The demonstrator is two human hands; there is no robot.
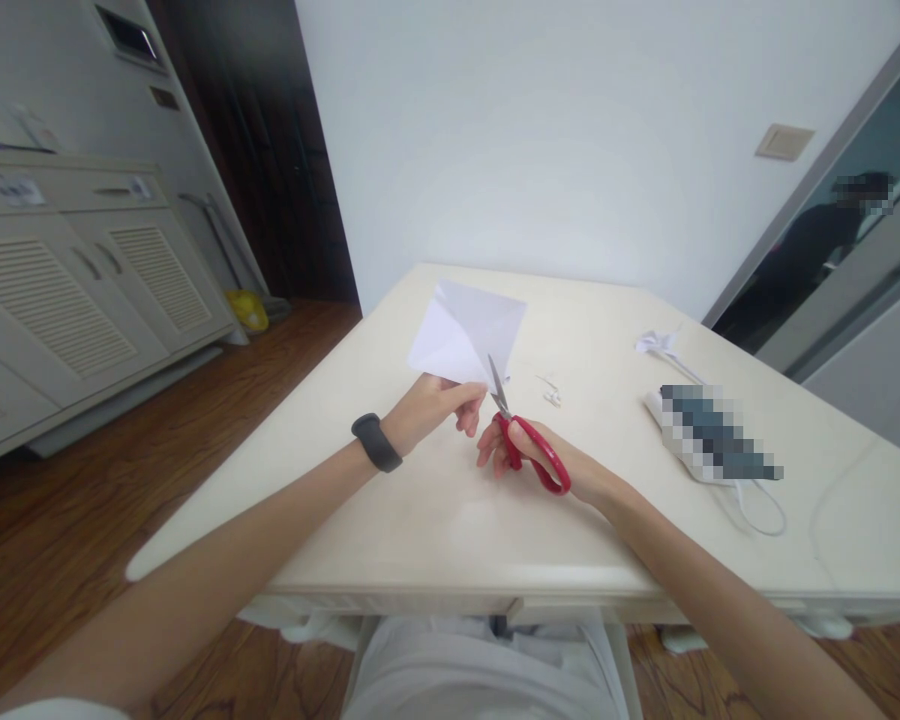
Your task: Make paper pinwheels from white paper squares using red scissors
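My left hand [454,400] is closed on the near edge of a folded sheet of white paper [469,325], which is held up over the table. A dark band sits on that wrist. In my right hand [517,450] is a pair of scissors [540,455] with red handles, its metal blades pointing up and away. The blades lie at the paper's lower right edge and look slightly apart; whether they touch the paper I cannot tell. Small white scraps [551,392] lie on the table just right of the scissors.
The cream table [450,530] reaches to the white wall. To the right lie a blurred-out device on a white stand [679,440] with a cable, and a crumpled white strip [656,342]. A cabinet [97,270] stands at left. A person [802,250] is beyond the doorway at right.
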